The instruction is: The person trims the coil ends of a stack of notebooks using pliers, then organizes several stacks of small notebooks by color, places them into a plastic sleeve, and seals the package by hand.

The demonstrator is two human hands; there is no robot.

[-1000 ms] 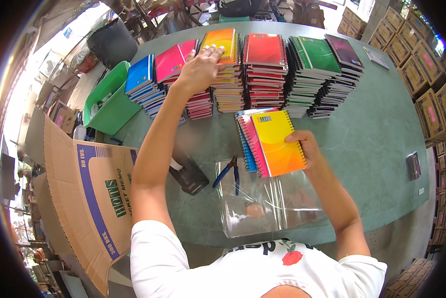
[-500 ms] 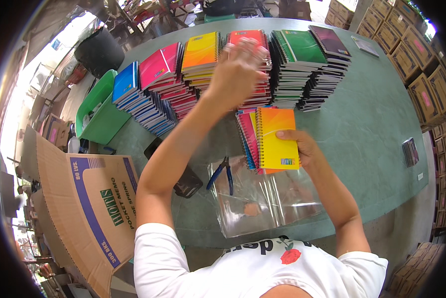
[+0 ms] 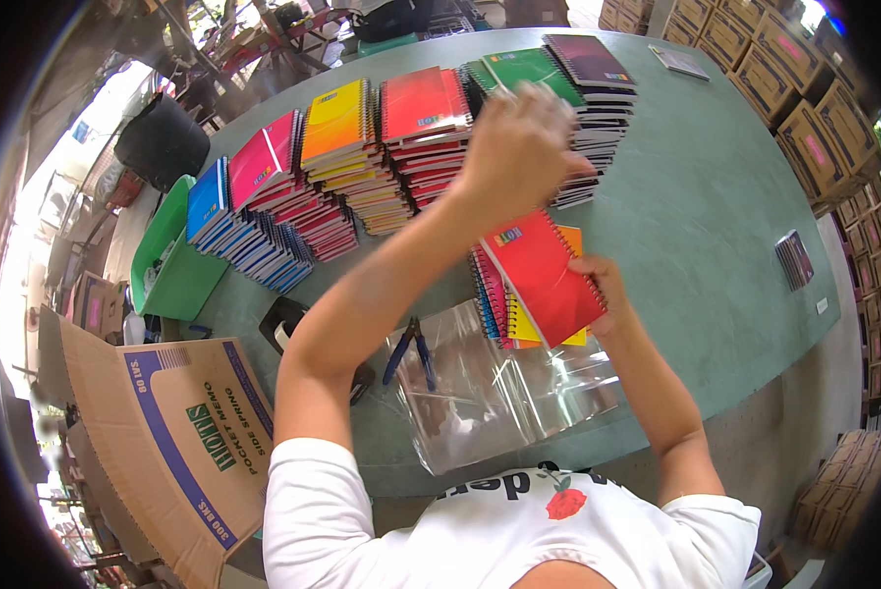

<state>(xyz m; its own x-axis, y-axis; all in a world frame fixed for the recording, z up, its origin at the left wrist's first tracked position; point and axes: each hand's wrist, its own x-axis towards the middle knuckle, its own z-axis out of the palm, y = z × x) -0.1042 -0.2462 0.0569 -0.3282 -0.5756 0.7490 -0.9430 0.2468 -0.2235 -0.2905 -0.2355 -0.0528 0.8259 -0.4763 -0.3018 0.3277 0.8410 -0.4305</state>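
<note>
Your right hand (image 3: 603, 294) is gripping the gathered notebooks (image 3: 534, 285); keep them squared while your left hand (image 3: 514, 147), loosely curled, is reaching over the green stack (image 3: 519, 69).

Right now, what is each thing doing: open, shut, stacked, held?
Left hand: raised over the stacks, blurred.
Right hand: holding small fanned pile.
Red spiral notebook: shut, topmost in that pile.
Coloured notebook stacks: leaning rows.
Clear plastic bags: flat.
Cardboard box: open.
</note>
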